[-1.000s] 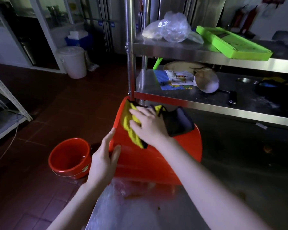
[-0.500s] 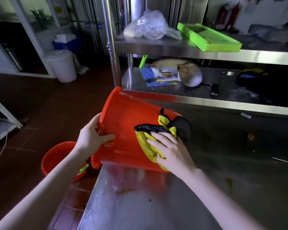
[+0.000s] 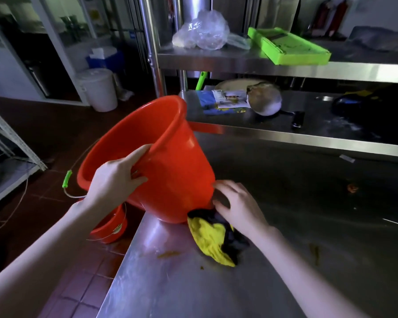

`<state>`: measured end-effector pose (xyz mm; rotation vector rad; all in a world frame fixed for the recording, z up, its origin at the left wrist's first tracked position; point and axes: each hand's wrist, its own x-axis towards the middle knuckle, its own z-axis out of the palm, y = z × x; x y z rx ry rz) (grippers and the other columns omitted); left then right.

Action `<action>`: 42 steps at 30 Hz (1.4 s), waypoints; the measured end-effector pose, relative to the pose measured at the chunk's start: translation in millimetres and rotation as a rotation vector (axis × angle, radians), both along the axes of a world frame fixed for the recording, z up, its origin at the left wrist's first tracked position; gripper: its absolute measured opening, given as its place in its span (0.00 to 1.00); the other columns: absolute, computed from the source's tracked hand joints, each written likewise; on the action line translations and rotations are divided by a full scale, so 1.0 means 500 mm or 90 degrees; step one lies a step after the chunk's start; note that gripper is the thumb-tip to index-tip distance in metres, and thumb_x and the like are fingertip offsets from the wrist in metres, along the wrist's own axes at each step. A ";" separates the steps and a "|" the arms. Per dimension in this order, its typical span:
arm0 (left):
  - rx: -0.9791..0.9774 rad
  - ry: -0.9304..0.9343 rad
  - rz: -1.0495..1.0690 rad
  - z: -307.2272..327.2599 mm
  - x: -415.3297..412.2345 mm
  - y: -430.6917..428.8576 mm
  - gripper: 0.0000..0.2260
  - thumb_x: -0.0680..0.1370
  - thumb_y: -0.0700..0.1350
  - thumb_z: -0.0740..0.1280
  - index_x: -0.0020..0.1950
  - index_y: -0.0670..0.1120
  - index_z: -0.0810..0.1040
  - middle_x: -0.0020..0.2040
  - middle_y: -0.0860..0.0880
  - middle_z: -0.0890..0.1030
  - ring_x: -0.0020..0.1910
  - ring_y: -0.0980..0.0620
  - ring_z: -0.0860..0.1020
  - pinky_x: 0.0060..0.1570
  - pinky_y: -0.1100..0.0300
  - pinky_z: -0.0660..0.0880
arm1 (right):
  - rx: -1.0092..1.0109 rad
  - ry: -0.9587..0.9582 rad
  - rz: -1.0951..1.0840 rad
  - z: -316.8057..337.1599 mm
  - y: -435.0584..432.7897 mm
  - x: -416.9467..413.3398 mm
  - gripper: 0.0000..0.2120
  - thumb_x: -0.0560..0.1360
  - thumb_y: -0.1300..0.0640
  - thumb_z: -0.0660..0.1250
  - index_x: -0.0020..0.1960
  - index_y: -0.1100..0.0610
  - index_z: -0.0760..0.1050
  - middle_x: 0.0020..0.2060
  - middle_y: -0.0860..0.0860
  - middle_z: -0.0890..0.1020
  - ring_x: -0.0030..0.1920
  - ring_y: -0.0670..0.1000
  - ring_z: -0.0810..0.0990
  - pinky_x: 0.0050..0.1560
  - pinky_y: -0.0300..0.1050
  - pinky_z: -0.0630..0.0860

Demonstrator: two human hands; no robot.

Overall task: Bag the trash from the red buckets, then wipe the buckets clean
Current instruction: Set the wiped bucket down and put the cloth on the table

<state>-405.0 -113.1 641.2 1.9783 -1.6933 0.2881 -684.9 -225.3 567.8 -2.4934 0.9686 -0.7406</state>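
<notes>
Where table (image 3: pixel 193 283) ends, bucket (image 3: pixel 177 171) (tilted)

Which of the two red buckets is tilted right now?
The red bucket on the steel table: it leans mouth-left, its rim gripped by the left hand. The other red bucket sits on the floor below, partly hidden.

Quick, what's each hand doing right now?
Left hand: grips the rim of the red bucket.
Right hand: on the yellow and black cloth at the bucket's base; whether it grips cannot be told.
</notes>
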 end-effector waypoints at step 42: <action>-0.275 0.865 0.444 -0.198 0.420 0.566 0.30 0.73 0.35 0.71 0.72 0.52 0.67 0.54 0.45 0.81 0.47 0.48 0.83 0.36 0.54 0.80 | 0.437 -0.194 -0.043 0.035 0.325 0.628 0.41 0.72 0.60 0.70 0.74 0.35 0.53 0.72 0.47 0.68 0.62 0.50 0.73 0.64 0.57 0.74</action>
